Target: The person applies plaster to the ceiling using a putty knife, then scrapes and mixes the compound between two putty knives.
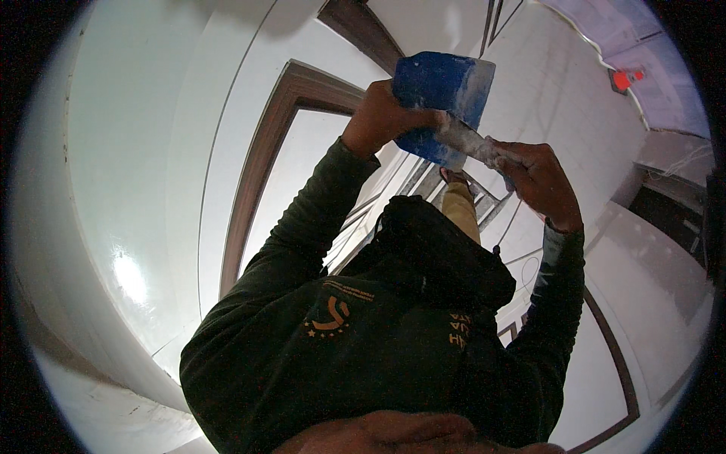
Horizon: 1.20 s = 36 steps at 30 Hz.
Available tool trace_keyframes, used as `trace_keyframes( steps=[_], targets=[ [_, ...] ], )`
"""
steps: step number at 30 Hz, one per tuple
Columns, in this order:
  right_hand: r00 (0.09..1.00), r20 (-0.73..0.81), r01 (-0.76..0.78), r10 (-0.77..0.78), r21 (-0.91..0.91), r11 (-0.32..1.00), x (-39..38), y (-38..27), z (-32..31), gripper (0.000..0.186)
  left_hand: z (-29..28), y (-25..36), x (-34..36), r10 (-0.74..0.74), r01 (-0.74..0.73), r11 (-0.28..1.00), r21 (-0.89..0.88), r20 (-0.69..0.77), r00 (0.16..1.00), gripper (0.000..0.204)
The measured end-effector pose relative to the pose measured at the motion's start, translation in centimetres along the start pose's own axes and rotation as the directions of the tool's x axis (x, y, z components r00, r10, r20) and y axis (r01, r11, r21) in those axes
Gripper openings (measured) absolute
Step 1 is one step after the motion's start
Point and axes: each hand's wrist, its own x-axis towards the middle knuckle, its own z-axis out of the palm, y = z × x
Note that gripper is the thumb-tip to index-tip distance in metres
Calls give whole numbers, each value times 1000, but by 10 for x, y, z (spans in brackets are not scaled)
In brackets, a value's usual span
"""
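The left hand [389, 117] pinches a flat blue board [427, 79] by its left side. The right hand [541, 178] curls its fingers around a long, white-smeared scraper [473, 144], slanting down from the board.

The dark-sleeved left forearm [314, 200] and right forearm [558, 280] reach forward from the torso [393, 340], converging. The left hand [380, 121] grips, thumb [422, 119] extended toward the right hand [543, 180], whose fingers [516, 156] curl tightly inward.
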Motion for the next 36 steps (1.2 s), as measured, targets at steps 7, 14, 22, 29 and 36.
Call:
trace_keyframes(
  steps=[7,14,22,29,36],
  targets=[
    [913,74,-408,402,187,893,-2,-2,1,30,-2,-4,1,-59,51,961,-272,-23,998,63],
    [907,47,-420,418,171,891,1,-12,2,33,-9,-3,5,-80,76,952,-297,-2,997,63],
    [863,-4,-492,505,215,843,-1,-33,-7,36,-6,-5,4,-222,180,800,-572,-4,975,59],
    [768,-398,-195,502,601,775,7,-3,33,32,5,-20,4,-214,73,428,-901,-23,977,55],
    [753,-307,-174,582,760,626,24,27,60,23,15,-6,-6,-235,271,299,-915,205,950,56]
  ],
)
